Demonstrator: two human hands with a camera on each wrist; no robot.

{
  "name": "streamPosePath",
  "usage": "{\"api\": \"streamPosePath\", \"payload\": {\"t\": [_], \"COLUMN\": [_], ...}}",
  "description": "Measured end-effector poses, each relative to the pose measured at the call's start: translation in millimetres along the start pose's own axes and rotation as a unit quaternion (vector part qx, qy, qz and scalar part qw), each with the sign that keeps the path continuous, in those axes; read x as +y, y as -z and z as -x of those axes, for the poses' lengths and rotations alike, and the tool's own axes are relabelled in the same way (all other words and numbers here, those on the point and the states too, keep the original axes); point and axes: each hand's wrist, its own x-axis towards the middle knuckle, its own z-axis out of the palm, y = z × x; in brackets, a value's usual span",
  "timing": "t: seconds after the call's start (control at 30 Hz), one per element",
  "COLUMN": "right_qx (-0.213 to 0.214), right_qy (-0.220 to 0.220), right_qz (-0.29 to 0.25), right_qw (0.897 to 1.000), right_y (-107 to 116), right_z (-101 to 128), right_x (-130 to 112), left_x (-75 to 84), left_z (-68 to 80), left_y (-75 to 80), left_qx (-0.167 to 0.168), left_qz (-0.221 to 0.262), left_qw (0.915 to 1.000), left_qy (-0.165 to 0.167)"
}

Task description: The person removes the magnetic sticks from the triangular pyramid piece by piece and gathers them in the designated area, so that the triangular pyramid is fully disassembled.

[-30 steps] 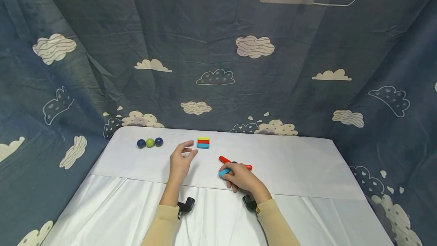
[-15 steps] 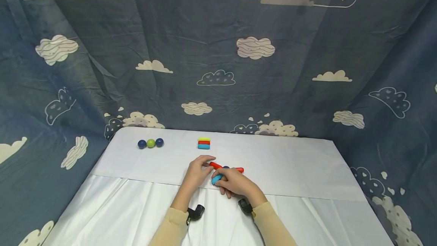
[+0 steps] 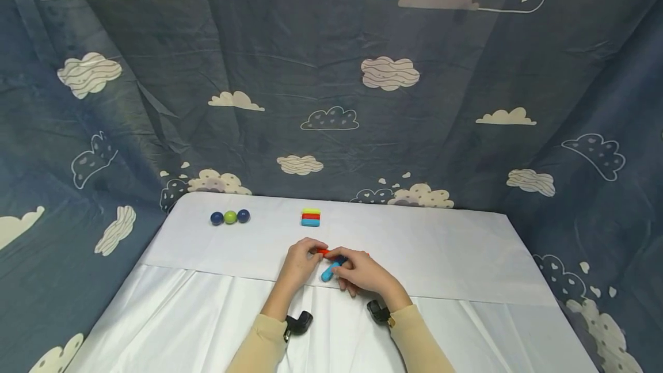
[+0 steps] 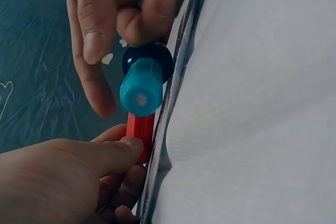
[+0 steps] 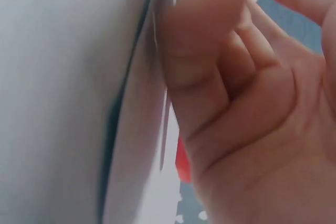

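My left hand pinches the left red stick between thumb and fingers. That stick runs up to a dark blue ball, from which a light blue stick points toward me. My right hand hovers over the ball and the light blue stick, its fingers loosely bent and apart from the stick in the left wrist view. Another red stick shows beyond the right palm in the right wrist view, mostly hidden by that hand.
Two dark blue balls with a green ball between them form a row at the table's back left. Yellow, red and light blue sticks lie side by side behind my hands. A cloud-patterned curtain surrounds the white table.
My left hand has come from beside the stick row down to the left red stick and taken hold of it. My right hand has let go of the light blue stick and shifted over the ball.
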Motion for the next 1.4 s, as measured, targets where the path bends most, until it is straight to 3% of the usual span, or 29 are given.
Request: {"api": "streamPosePath", "payload": {"t": [0.23,0.37,0.5,0.73,0.93,1.17,1.4], "right_qx": [0.124,0.161,0.182,0.185,0.169,0.154,0.141], "right_qy": [-0.056,-0.078,-0.069,-0.067,-0.072,-0.062,-0.054], "right_qz": [0.014,0.034,0.054,0.103,0.128,0.155,0.169], "right_qw": [0.991,0.983,0.979,0.975,0.974,0.974,0.974], "right_y": [5.4,5.2,5.6,5.7,5.8,6.7,7.3], "right_z": [-3.1,-4.3,-5.2,-5.8,-7.4,-6.8,-5.2], "right_x": [8.2,8.8,9.3,10.2,10.1,7.5,6.8], "left_x": [-0.4,1.8,2.9,1.7,4.6,4.6,1.2], "left_z": [0.8,2.1,1.9,1.0,2.4,2.2,1.0], "left_y": [-0.8,0.7,0.8,-1.6,-0.2,1.8,1.4], "left_qx": [0.006,-0.002,-0.023,-0.064,-0.081,-0.073,-0.068], "left_qz": [-0.009,-0.004,-0.019,-0.081,-0.106,-0.099,-0.071], "left_qw": [0.9999,1.0,0.9995,0.9941,0.9899,0.9903,0.9945], "left_qy": [-0.008,-0.004,-0.01,-0.034,-0.05,-0.064,-0.037]}}
